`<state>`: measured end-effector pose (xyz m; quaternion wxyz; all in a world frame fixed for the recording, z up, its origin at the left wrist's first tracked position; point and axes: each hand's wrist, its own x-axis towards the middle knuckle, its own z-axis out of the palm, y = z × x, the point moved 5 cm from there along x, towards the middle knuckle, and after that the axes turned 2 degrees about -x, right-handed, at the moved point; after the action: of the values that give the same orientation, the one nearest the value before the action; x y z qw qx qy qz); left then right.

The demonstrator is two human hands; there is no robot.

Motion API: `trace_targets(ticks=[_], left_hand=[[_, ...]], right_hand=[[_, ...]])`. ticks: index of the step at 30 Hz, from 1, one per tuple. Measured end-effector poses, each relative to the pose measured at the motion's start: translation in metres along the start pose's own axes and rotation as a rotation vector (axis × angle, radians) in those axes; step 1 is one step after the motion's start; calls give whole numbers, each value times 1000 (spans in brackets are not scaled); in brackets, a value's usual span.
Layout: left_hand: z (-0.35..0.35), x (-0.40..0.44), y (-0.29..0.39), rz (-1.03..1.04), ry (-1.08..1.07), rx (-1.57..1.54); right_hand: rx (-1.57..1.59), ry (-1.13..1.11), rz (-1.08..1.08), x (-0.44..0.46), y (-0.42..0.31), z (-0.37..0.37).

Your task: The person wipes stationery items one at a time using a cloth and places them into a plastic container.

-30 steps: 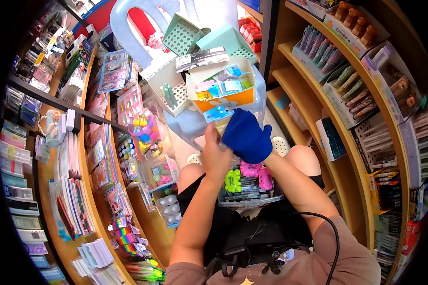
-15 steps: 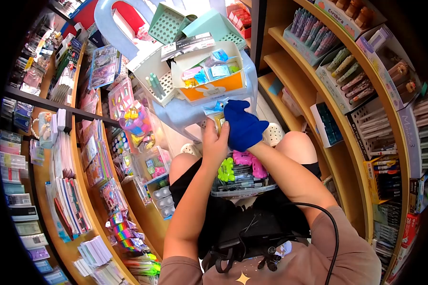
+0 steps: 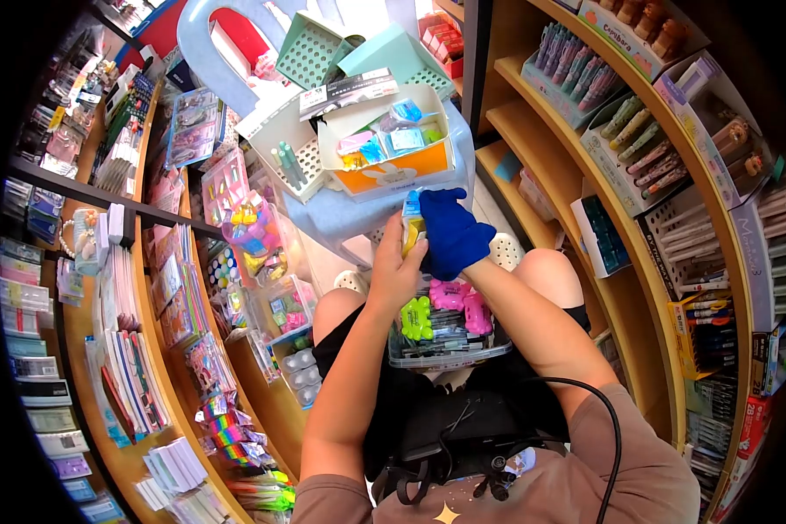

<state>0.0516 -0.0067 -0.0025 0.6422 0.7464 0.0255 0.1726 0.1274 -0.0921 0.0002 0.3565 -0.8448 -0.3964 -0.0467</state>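
Note:
A small packet (image 3: 413, 229), yellow with a blue top, is held in my left hand (image 3: 396, 269), fingers closed on its left side. My right hand (image 3: 457, 237) has a blue cloth over it, like a mitt, and touches the packet's right side; the cloth hides its fingers. Just beyond the hands, an orange and white box (image 3: 393, 177) of small colourful packets stands on a blue chair (image 3: 323, 214). Below the hands, a clear tub (image 3: 450, 357) with pens and pink and green pieces rests between the knees.
Shelves of boxed pens (image 3: 585, 79) curve along the right. On the left, shelves hold notebooks (image 3: 131, 375) and packaged stationery. Clear bins (image 3: 284, 306) stand left of the knees. Green perforated boxes (image 3: 314, 54) lie on the chair. A black cable (image 3: 618, 428) crosses the right sleeve.
Since the earliest frame, my left hand has closed on the packet, and the packet now stands more upright against the blue cloth. The camera view has shifted slightly.

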Motion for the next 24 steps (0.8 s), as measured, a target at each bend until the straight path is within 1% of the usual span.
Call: trace_targets(ticks=[3,6,7,10,11,13,14,16,17,18,19,20,21,24], left_hand=[[-2,2,5,-90,-23,-223],[-5,1,14,-151,14,-419],[-6,0,14,-165,35,-479],[-9,-3,12,-208,23,-474],[-8,-4,10,-206,-3,-376],[-5,-6,-2,-204,-44,-172],[5,-3,-4,-17,-58,-107],[11,-8,-13,-17,-82,-146],[10,-12,-18,-135,-207,-153],[8,-13,-17,-137,-228,-96],[9,-14,-12,-142,-249,-41],[11,-16,-7,-149,-272,12],[11,-17,-3,-166,-257,-4],[9,-15,17,-65,-197,36]], right_hand=[[50,-157,106,1,-9,-16],[9,-76,296,-4,-4,-20],[18,-42,255,-2,-2,-20],[42,57,134,0,14,-14],[-149,133,-62,-1,10,-14],[136,134,19,-5,15,4],[282,129,60,-7,12,13],[252,136,30,-6,8,17],[74,152,-47,-3,3,3],[-107,169,-125,1,-3,-10],[-70,64,0,2,-2,-14],[-45,78,-4,2,5,-13],[-30,82,17,2,10,-12],[55,145,186,5,25,-11]])
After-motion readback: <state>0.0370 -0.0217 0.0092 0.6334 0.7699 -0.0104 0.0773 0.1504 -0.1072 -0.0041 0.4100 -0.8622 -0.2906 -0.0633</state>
